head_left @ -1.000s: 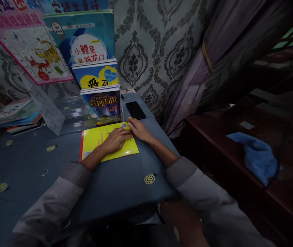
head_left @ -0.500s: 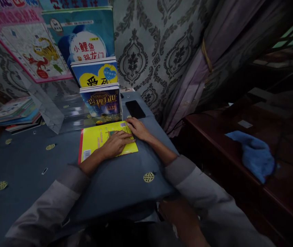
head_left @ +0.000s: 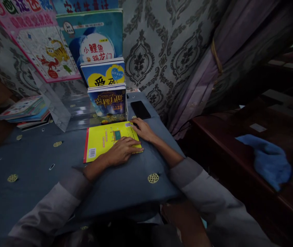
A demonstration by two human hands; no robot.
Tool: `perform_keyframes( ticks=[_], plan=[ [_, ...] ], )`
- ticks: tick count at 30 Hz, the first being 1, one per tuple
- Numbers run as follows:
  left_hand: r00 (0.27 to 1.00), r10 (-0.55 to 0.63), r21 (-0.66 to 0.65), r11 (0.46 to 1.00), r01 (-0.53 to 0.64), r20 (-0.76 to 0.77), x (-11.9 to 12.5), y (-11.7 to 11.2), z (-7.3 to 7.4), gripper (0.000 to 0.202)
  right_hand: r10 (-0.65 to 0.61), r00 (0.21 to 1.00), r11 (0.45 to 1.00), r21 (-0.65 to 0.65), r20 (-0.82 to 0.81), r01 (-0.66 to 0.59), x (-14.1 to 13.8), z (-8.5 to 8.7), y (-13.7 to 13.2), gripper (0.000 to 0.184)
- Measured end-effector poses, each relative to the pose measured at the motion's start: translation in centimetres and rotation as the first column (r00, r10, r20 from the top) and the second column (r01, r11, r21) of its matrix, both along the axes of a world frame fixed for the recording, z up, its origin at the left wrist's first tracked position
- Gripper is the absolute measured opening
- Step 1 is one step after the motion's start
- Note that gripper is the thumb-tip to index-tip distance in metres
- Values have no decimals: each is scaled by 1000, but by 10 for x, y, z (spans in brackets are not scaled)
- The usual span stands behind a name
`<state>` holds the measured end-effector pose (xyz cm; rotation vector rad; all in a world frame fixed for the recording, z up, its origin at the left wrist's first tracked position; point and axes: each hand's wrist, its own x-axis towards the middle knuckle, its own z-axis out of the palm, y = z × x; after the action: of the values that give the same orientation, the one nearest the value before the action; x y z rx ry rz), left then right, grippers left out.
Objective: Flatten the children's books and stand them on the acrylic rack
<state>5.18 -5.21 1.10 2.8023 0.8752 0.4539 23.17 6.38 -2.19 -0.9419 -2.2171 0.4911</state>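
A yellow book with a red spine lies flat on the blue tablecloth. My left hand rests palm down on its near right corner, fingers stretched along the cover. My right hand lies at the book's far right corner, fingers flat and touching its edge. Just behind the book, a dark blue book and a blue-and-yellow book stand upright in a clear stand.
A black phone lies by the wall, right of the stand. Large picture books lean against the patterned wall. A stack of books sits at far left. A blue cloth lies on the dark wooden furniture at right, beside a tied curtain.
My left hand has slid toward me, from the book's middle to its near right corner. More of the yellow cover shows. The right hand stays at the far corner.
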Motion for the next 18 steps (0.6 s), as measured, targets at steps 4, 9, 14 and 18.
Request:
perform_keyframes(
  ticks=[4,9,14,18],
  plan=[
    [999,18,40,999,-16,-37,2,-6,2,40,3,1000,1000,14,18,-3,0,-1,-1,36],
    [993,9,91,996,2,-117,3,-14,5,45,16,994,999,27,106,-19,1,-3,-5,42],
    [990,16,108,994,0,-141,3,-18,5,45,5,976,999,32,219,-13,1,3,-11,47],
    [993,3,81,997,6,-120,-2,-21,4,47,-4,966,1000,18,259,0,0,9,-16,47]
  ],
)
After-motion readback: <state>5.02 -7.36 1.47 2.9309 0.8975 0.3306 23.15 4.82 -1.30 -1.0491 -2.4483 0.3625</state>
